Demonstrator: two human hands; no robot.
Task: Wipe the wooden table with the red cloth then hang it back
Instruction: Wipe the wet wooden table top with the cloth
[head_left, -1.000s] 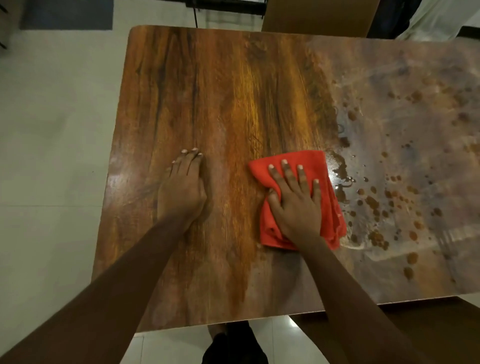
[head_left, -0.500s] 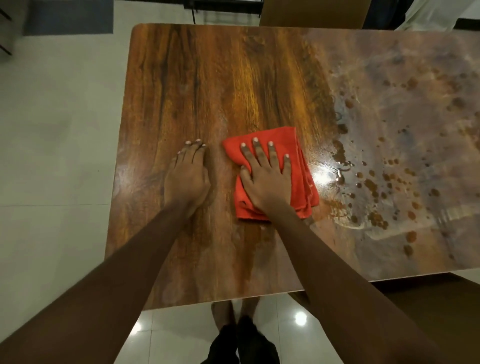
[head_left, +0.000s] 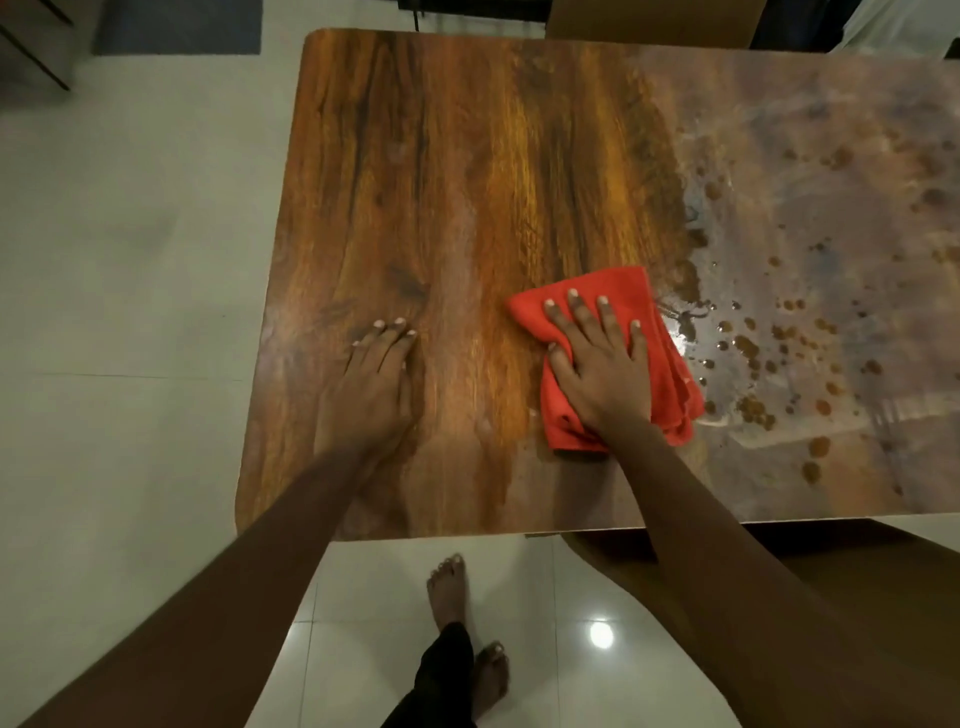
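Observation:
The wooden table (head_left: 467, 156) fills most of the head view. On it, near its front edge, lies the folded red cloth (head_left: 670, 374). My right hand (head_left: 597, 364) presses flat on the cloth with fingers spread. My left hand (head_left: 371, 389) rests flat on the bare wood to the left of the cloth, holding nothing. Just right of the cloth the tabletop is wet and dotted with several brown droplets (head_left: 753, 348). The left half of the table looks dry and glossy.
The table's left edge borders a pale tiled floor (head_left: 130, 312). A brown chair seat (head_left: 883, 571) sits under the front right edge. A brown chair back (head_left: 649, 21) stands at the far edge. My bare feet (head_left: 447, 592) are on the tiles below.
My right hand slid the cloth left toward my left hand, then back right to the edge of the wet patch. My left hand stayed planted on the table.

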